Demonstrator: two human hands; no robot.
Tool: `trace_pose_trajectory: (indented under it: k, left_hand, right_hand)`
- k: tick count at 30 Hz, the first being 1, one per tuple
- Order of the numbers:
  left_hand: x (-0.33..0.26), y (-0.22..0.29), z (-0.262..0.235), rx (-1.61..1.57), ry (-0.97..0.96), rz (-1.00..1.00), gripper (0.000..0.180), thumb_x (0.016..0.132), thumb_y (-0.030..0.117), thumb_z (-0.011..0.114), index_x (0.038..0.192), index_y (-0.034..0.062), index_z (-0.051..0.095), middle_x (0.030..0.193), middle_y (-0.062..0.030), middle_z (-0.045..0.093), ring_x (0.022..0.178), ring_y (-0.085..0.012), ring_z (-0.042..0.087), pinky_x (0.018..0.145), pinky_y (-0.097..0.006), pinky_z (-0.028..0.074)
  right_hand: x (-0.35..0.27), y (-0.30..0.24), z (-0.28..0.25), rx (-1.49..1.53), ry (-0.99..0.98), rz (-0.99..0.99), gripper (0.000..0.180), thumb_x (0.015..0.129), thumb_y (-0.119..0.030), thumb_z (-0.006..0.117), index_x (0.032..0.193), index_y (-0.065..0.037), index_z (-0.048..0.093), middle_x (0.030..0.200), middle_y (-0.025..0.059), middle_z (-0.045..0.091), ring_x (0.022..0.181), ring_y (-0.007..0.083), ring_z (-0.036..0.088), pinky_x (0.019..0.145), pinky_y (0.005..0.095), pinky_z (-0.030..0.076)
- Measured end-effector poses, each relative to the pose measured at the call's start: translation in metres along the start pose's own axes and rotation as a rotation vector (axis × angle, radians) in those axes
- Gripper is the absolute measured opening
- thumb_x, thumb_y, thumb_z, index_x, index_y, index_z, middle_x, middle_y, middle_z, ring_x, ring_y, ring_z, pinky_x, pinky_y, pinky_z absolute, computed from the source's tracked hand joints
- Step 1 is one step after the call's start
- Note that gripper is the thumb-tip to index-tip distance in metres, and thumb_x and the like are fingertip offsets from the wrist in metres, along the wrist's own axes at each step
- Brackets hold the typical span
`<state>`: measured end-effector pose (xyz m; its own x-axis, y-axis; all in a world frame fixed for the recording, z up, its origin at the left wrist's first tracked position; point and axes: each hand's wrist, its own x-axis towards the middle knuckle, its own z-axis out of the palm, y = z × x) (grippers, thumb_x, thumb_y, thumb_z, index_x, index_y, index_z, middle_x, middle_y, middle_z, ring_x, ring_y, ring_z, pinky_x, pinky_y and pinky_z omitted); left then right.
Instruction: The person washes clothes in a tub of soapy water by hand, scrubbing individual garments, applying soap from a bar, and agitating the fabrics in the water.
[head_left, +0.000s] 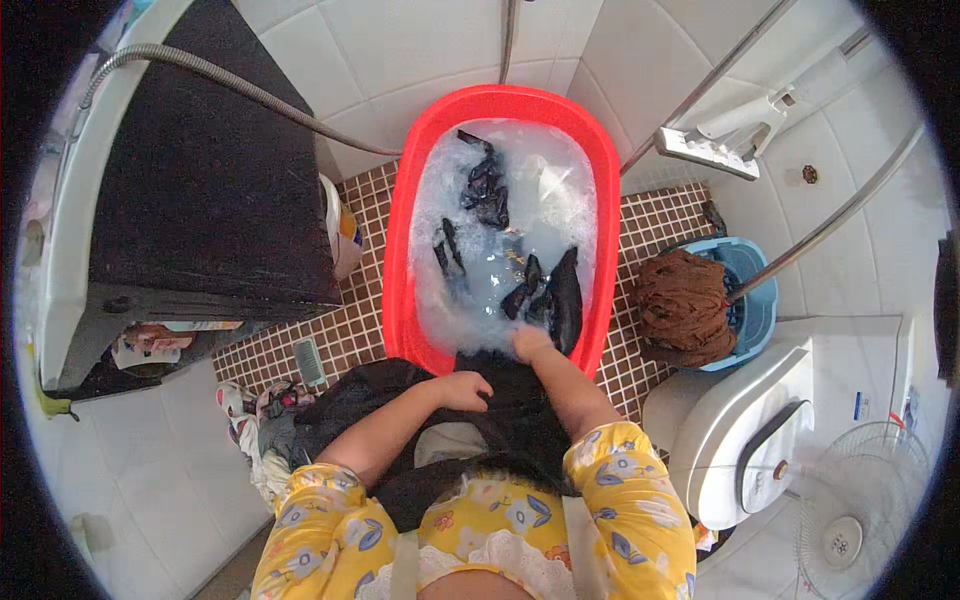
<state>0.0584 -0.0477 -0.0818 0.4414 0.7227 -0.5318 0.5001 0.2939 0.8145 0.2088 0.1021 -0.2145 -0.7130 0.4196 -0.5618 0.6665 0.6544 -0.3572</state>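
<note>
A red tub (400, 220) of sudsy, cloudy water stands in front of me. Dark clothes (485, 190) float in it, and a pale cloth (555, 195) shows under the suds. Over the tub's near rim hangs a black garment (510, 395), spreading toward my lap. My left hand (463, 391) is closed on this garment just outside the rim, fingers curled. Just inside the rim, my right hand (530, 343) is closed on the wet black cloth at the water; its fingertips are hidden. A wet black piece (565, 300) lies beside it against the right wall.
Left stands a black cabinet-like block (210, 170) with a metal hose (230, 80) across it. A laundry heap (265, 430) lies on the tiled floor. Right are a blue bucket (765, 290) with a brown mop (685, 305), a white toilet (740, 450), a fan (860, 510) and a white squeegee (710, 150).
</note>
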Motion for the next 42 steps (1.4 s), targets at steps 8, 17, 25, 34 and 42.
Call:
trace_pose_trajectory:
  k: [8,17,25,34,42]
  left_hand:
    - [0.001,-0.006,0.016,0.179,-0.074,-0.066,0.038,0.064,0.025,0.061,0.096,0.0060,0.065,0.080,-0.0187,0.063,0.075,-0.0303,0.061,0.069,-0.041,0.047]
    - [-0.016,0.009,-0.017,0.087,-0.063,-0.025,0.026,0.067,0.020,0.056,0.085,0.0025,0.064,0.071,-0.0170,0.061,0.065,-0.0252,0.058,0.062,-0.039,0.045]
    - [-0.061,0.006,-0.049,-0.142,0.050,-0.147,0.021,0.071,0.018,0.059,0.084,0.0015,0.062,0.064,-0.0107,0.055,0.062,-0.0137,0.051,0.060,-0.033,0.042]
    - [0.010,0.057,-0.035,0.546,0.520,-0.597,0.066,0.070,0.048,0.064,0.116,0.0026,0.052,0.119,-0.0219,0.052,0.110,-0.0324,0.052,0.084,-0.043,0.046]
    - [0.101,-0.012,-0.006,0.389,0.424,-0.248,0.075,0.061,0.049,0.073,0.115,0.0007,0.052,0.114,-0.0217,0.056,0.108,-0.0331,0.054,0.090,-0.043,0.042]
  right_hand:
    - [-0.012,-0.045,-0.024,0.441,0.042,-0.408,0.030,0.087,-0.032,0.052,0.107,-0.010,0.059,0.103,0.0163,0.055,0.096,0.0349,0.050,0.086,0.0420,0.041]
    - [0.018,-0.083,0.013,0.218,-0.100,-0.443,0.032,0.089,-0.031,0.049,0.116,-0.015,0.054,0.112,0.0155,0.054,0.103,0.0369,0.051,0.086,0.0460,0.042]
    - [0.003,-0.004,0.007,0.322,-0.067,-0.006,0.031,0.091,-0.028,0.043,0.116,-0.013,0.052,0.110,0.0225,0.055,0.101,0.0403,0.052,0.088,0.0450,0.041]
    - [-0.029,0.042,-0.085,1.605,0.135,0.088,0.038,0.094,-0.039,0.041,0.114,-0.009,0.053,0.103,0.0092,0.059,0.083,0.0240,0.057,0.075,0.0360,0.047]
    - [-0.064,0.029,-0.116,1.852,0.053,0.192,0.042,0.092,-0.046,0.044,0.117,-0.014,0.049,0.096,0.0058,0.059,0.077,0.0166,0.056,0.066,0.0304,0.046]
